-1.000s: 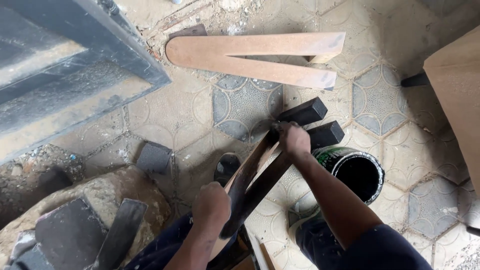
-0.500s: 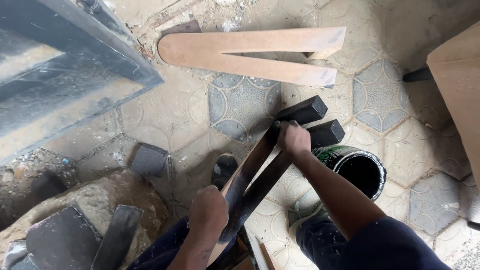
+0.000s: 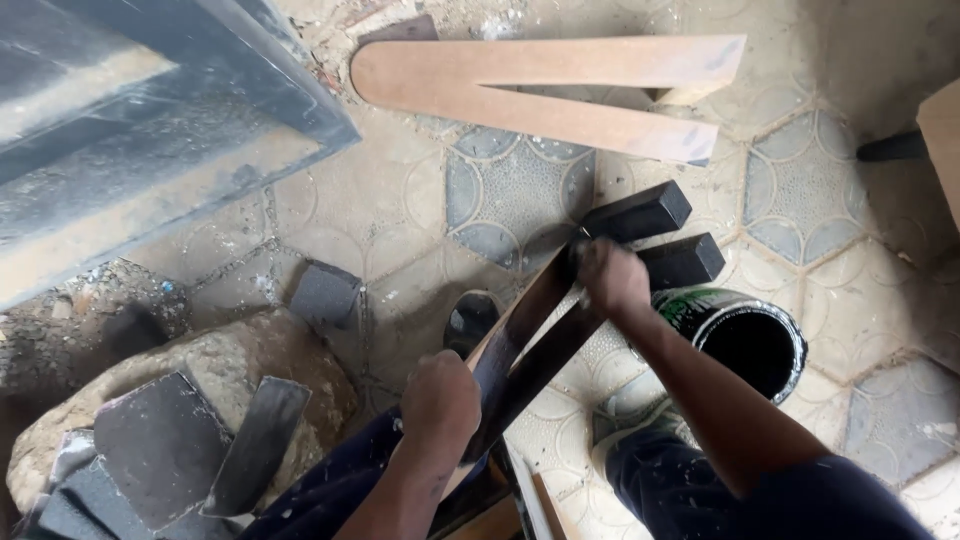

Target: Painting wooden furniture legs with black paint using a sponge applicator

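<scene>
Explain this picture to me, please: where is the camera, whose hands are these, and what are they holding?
There is no machine here. The camera sits on a person's head and looks down, so both arms reaching in from the bottom are that person's own. The left hand grips the near end of a forked wooden piece, two dark-coated legs joined in a V with black tips. The right hand rests farther out on the legs, near those tips. Beside it, on the patterned tile floor, stands an open can, black inside. A second forked piece, bare wood, lies flat on the floor farther away. At left are a rough stone with dark flat scraps on it, and a dark metal frame.
</scene>
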